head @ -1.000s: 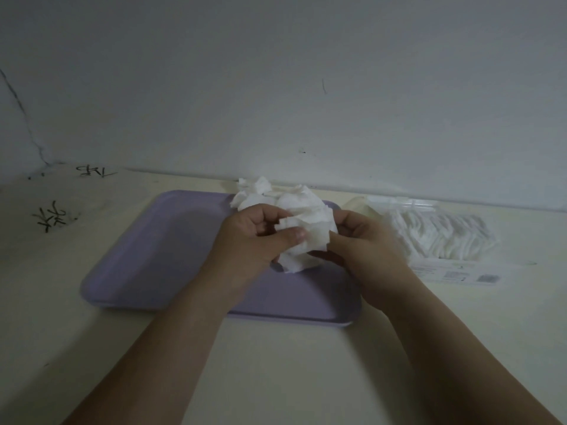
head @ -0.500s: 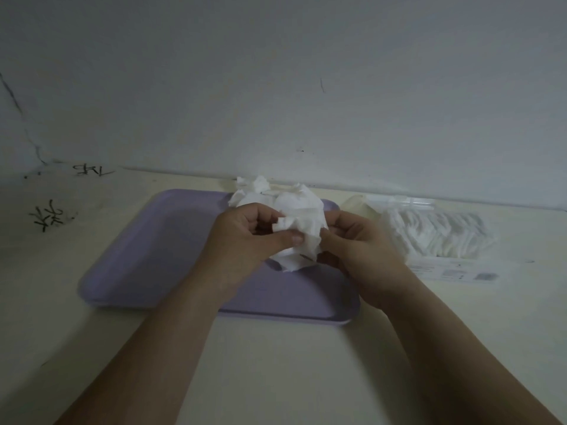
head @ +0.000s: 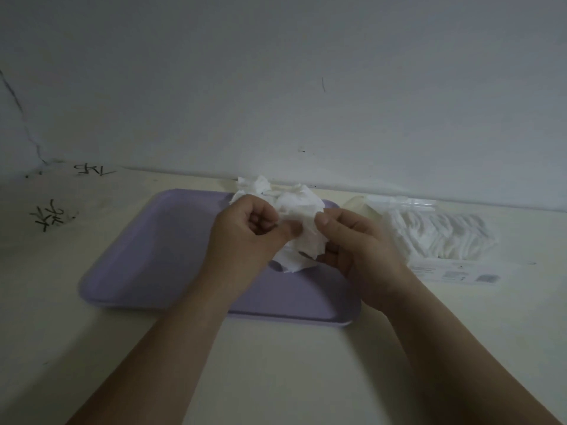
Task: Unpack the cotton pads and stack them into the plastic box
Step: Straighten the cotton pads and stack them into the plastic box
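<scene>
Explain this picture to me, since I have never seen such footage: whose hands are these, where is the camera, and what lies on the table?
No machine: a person works with bare hands, filmed by one camera worn on the head, looking down. The left hand and right hand both pinch a crumpled white clump, apparently cotton pads, above a purple tray on the table. Right of the tray lies a pack of pads; behind it, something clear, perhaps the plastic box.

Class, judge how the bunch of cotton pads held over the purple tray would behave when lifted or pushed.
Probably floppy: the cotton pads crumple and fold between the left hand and right hand. Likely light, since a pinch holds them up. Loose pieces might separate and drop onto the tray.
</scene>
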Tool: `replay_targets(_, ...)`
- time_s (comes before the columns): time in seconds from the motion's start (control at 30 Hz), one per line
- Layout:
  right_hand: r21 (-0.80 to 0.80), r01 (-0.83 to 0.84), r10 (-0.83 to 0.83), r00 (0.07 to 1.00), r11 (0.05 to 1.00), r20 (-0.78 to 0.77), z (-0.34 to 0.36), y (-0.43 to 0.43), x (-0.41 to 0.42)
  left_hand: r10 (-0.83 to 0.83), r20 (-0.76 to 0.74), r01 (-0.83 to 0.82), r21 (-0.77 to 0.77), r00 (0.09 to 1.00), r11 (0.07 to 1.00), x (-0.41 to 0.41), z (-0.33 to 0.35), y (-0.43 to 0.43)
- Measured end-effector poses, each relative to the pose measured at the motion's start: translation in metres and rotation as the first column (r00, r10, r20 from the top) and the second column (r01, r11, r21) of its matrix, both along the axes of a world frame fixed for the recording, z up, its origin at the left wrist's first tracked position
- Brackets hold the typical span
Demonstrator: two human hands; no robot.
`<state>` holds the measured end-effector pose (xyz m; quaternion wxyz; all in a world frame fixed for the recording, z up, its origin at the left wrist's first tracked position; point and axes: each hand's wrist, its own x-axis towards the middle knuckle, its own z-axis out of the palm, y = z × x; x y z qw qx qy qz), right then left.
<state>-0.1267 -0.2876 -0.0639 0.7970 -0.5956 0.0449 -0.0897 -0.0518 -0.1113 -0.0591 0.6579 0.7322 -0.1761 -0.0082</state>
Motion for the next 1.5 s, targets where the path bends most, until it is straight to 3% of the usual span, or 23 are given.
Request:
replay_targets(0.1,-0.001,0.037,-0.037,0.999,0.999,-0.011,-0.003,0.001,0.001,-0.023,0.064,0.021,0.031,0.998,0.999,-0.005,0.001,-0.003)
replay_targets(0.37,0.050,0.075,-0.074,0.997,0.996,-0.020,-0.005,0.005,0.002,-0.054,0.060,0.052,0.025,0.997,0.998,-0.010,0.000,-0.005)
replay_targets(0.63,0.098,0.070,-0.067,0.997,0.993,-0.026,-0.003,0.007,0.001,-0.031,-0.077,0.031,-0.006,0.997,1.000,-0.009,0.006,-0.004)
replay_targets(0.73,0.114,-0.021,0.017,0.999,0.993,0.041,-0.002,0.008,0.000,-0.034,-0.148,0.032,-0.018,0.988,0.999,-0.006,0.005,-0.004)
replay_targets(0.8,0.086,-0.086,0.078,0.992,0.993,0.094,-0.001,0.010,-0.001,-0.044,-0.172,0.039,-0.028,0.984,0.999,-0.006,0.005,-0.005)
replay_targets(0.93,-0.063,0.045,-0.038,0.994,0.997,0.104,-0.011,0.008,0.003,-0.054,-0.146,0.052,-0.013,0.988,0.999,-0.005,0.003,-0.005)
replay_targets(1.03,-0.074,0.044,-0.038,0.995,0.996,0.088,-0.015,0.004,0.005,-0.043,-0.139,0.041,-0.015,0.989,0.999,0.001,0.002,0.000)
replay_targets(1.17,-0.098,-0.014,0.020,0.997,0.995,0.070,-0.011,0.005,0.004,-0.204,-0.127,0.208,0.017,0.971,0.978,0.002,0.003,0.003)
replay_targets(1.33,-0.262,0.251,-0.219,0.965,0.932,0.145,-0.009,0.006,0.005,-0.195,-0.096,0.189,-0.072,0.976,0.979,0.001,0.002,0.001)
replay_targets(1.5,-0.186,0.351,-0.326,0.933,0.918,0.154,-0.013,0.004,0.009,-0.320,-0.071,0.316,-0.057,0.945,0.947,-0.003,0.002,0.001)
